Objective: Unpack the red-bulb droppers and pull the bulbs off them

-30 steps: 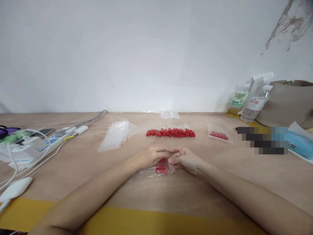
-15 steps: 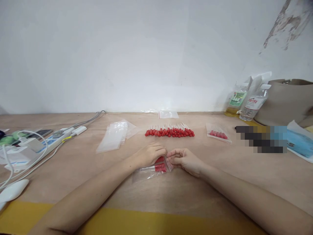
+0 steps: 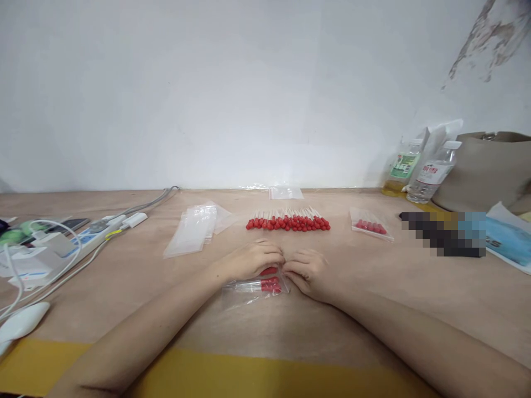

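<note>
A clear zip bag (image 3: 244,294) with several red-tipped sticks (image 3: 270,284) in it lies on the table under my hands. My left hand (image 3: 258,258) is closed over the bag's upper edge and hides part of the red tips. At the bag's right end, where its mouth is, my right hand (image 3: 309,272) pinches the plastic with thumb and fingers. Just beyond my hands lies a row of loose red-tipped sticks (image 3: 288,222), tips toward me. A filled zip bag (image 3: 371,225) rests to the right of that row.
Flat clear bags (image 3: 193,232) are stacked on the left, and another small bag (image 3: 286,193) lies by the wall. A power strip (image 3: 89,240) with chargers and cables stands far left. Two bottles (image 3: 433,174), a grey-brown bag (image 3: 485,171) and a blue packet (image 3: 506,240) sit at the right.
My right hand has curled in more and its fingers have shifted along the bag's mouth. My left hand stays on the bag, nearly unmoved.
</note>
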`<state>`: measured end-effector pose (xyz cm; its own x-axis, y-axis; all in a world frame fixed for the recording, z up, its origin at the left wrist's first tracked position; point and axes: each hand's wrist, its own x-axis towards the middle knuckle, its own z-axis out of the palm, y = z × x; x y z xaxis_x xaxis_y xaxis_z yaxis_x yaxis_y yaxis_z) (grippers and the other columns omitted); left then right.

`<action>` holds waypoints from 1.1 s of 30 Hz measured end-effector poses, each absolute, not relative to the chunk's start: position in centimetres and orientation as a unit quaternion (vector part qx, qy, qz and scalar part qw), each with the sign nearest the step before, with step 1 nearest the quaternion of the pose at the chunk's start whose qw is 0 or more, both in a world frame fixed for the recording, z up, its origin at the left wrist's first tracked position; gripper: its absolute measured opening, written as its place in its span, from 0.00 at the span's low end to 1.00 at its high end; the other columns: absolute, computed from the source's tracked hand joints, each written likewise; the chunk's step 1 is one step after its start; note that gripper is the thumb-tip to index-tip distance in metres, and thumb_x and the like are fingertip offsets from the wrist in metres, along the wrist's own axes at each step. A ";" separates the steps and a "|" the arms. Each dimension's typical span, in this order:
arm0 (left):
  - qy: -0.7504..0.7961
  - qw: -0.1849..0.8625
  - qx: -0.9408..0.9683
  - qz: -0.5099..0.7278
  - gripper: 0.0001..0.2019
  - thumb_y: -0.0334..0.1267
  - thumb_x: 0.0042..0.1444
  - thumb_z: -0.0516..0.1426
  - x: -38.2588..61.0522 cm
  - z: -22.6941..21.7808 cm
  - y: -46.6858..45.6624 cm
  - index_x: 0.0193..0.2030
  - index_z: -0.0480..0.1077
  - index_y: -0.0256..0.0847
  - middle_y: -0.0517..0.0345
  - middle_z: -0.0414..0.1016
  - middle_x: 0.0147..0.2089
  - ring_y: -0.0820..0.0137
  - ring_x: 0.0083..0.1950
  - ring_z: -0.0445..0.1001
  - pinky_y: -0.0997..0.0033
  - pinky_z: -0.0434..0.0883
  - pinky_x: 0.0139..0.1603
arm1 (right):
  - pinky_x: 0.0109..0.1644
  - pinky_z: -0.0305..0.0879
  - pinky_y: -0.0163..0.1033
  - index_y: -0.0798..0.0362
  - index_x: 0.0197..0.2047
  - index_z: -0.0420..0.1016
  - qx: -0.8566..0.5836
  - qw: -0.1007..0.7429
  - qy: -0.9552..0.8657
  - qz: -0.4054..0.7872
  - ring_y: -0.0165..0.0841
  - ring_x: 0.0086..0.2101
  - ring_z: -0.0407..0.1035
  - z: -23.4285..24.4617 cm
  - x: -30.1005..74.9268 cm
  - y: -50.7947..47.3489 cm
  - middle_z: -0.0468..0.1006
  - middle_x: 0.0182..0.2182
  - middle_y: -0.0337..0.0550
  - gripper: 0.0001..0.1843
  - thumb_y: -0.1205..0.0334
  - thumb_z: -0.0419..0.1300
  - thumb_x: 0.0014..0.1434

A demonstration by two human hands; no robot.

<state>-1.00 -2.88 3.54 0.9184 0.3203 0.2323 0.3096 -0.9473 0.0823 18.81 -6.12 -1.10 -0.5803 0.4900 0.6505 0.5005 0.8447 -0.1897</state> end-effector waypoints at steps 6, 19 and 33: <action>0.140 0.006 0.982 0.129 0.12 0.36 0.61 0.45 -0.9 3.8 -2.8 0.36 0.69 0.40 0.54 0.71 0.39 0.70 0.44 0.67 0.70 0.61 0.47 | 0.36 0.51 0.37 0.53 0.31 0.70 -0.267 0.330 -0.898 -0.115 0.28 0.31 0.62 -0.5 18.8 -6.2 0.73 0.29 0.41 0.09 0.67 0.50 0.57; 0.134 -0.007 0.978 0.157 0.12 0.33 0.61 0.44 -0.9 2.9 -3.0 0.34 0.67 0.38 0.53 0.71 0.38 0.71 0.43 0.67 0.70 0.62 0.46 | 0.40 0.52 0.37 0.52 0.29 0.68 -0.174 0.324 -0.917 -0.156 0.28 0.34 0.61 -0.2 19.1 -5.9 0.72 0.29 0.38 0.10 0.70 0.49 0.57; 0.032 -0.087 0.990 0.107 0.15 0.29 0.61 0.42 -0.3 3.6 -3.5 0.28 0.65 0.41 0.57 0.70 0.36 0.73 0.43 0.67 0.67 0.62 0.53 | 0.41 0.52 0.37 0.54 0.24 0.63 -0.135 0.253 -0.918 -0.273 0.26 0.29 0.56 0.7 18.8 -6.4 0.64 0.22 0.35 0.17 0.72 0.43 0.61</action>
